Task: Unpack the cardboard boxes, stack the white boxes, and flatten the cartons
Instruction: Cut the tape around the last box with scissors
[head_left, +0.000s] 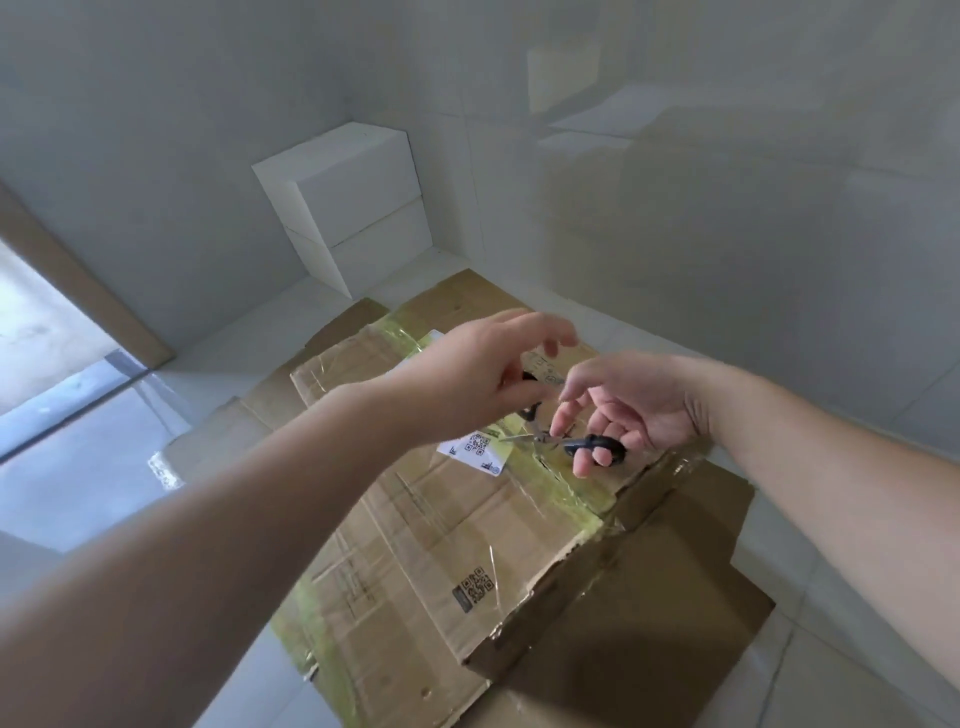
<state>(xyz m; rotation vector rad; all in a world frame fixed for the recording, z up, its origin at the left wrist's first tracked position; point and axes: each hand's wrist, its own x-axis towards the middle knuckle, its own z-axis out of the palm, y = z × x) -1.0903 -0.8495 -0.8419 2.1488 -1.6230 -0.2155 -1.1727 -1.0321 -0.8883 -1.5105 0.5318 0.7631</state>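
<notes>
Sealed cardboard box (441, 525) sits on the floor (779, 260) in the middle of the room, resting on flattened cartons (649, 613) spread under it. Yellowish tape (566, 493) runs along the top seam and down the ends, with clear tape over the rest. A white label (475, 451) with a QR code is stuck on the top near the seam.

Right hand (631, 410) holds small black-handled scissors (576, 443), fingers curled round the handle, blades pointing left at the seam just by the label. Left hand (485, 374) hovers above the box top, fingers loosely spread, gripping nothing I can see; something dark shows under its palm, can't tell what.

Handling, as a guess: corrugated board is stiff but dents, and this box looks worn and creased at the corners. Taped faces will be slick, bare board gives better grip. Weight unknown while it's shut; its bulk suggests two hands under the bottom edges or at opposite corners if it must shift. To open it, the seam line is the place to work, then take the flaps by their free edges. White boxes look rigid, smooth and light; hold them on opposite sides.

Counts: one sealed cardboard box. White boxes (358, 208): two, stacked one on the other in the far corner against the wall (156, 130). Flattened cartons: at least two layers, exact number unclear. One pair of scissors. Two labels with QR codes on the box.
</notes>
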